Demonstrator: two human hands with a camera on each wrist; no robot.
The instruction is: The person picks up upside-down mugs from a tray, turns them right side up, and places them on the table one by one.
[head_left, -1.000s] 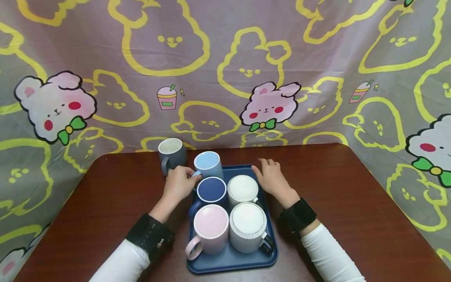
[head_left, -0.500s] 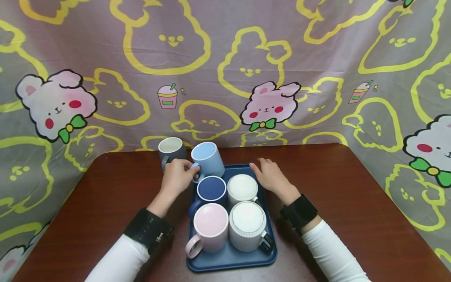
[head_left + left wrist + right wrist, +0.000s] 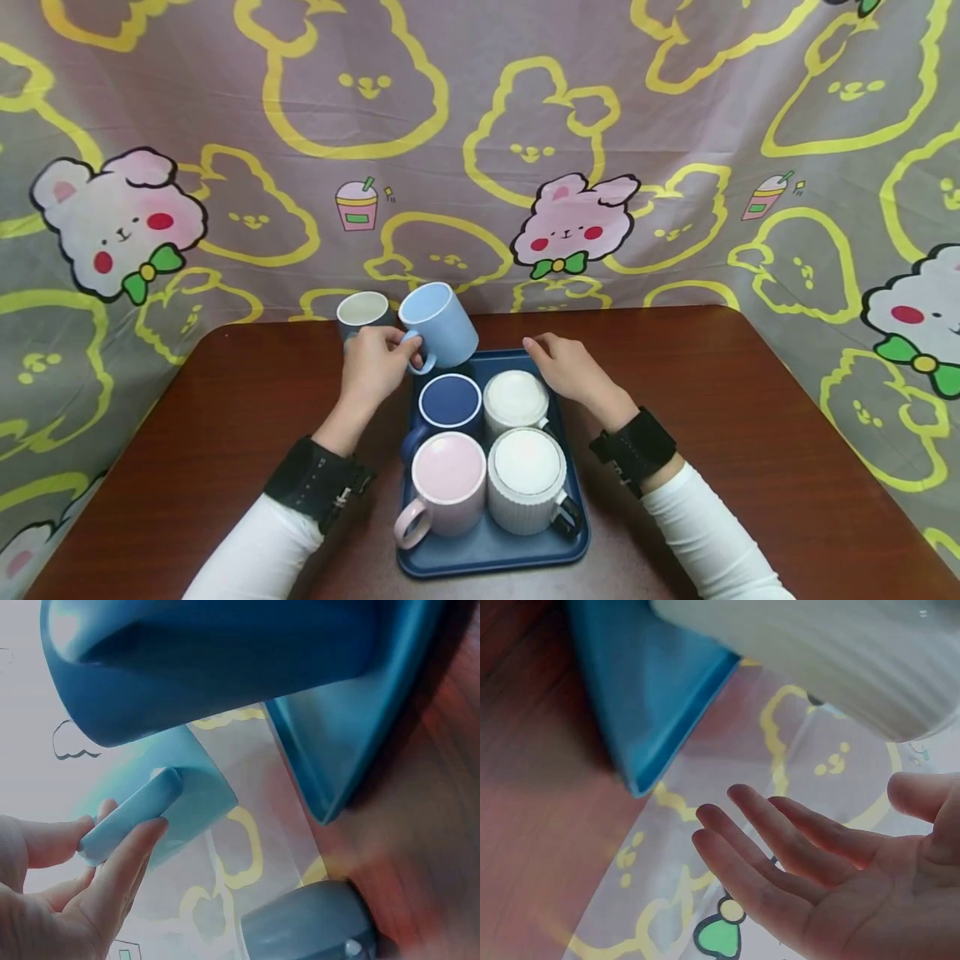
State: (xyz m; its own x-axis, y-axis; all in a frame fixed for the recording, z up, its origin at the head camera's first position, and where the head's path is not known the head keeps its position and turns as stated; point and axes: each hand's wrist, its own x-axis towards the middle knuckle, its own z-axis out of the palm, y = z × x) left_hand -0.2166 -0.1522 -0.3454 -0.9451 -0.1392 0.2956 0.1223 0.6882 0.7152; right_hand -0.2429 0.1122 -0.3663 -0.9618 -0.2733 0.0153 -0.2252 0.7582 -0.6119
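My left hand (image 3: 373, 367) pinches the handle of a light blue mug (image 3: 442, 325), which tilts to the left above the tray's far left corner. In the left wrist view, thumb and fingers close round that handle (image 3: 131, 817), and the mug hangs clear of the tray. My right hand (image 3: 576, 375) is beside the tray's far right corner, fingers loosely extended and holding nothing. On the blue tray (image 3: 491, 560) stand a navy mug (image 3: 450, 402), a pink mug (image 3: 450, 479) and two white ribbed mugs, one in front (image 3: 527, 483) and one behind (image 3: 517, 402).
A dark grey mug (image 3: 363, 312) stands on the brown table (image 3: 720, 417) at the back left, partly hidden behind my left hand. A patterned cloth (image 3: 480, 150) hangs right behind the table's far edge.
My left hand has lifted the light blue mug up from the tray's far left spot, and the mug has tipped leftward. My right hand has shifted slightly left.
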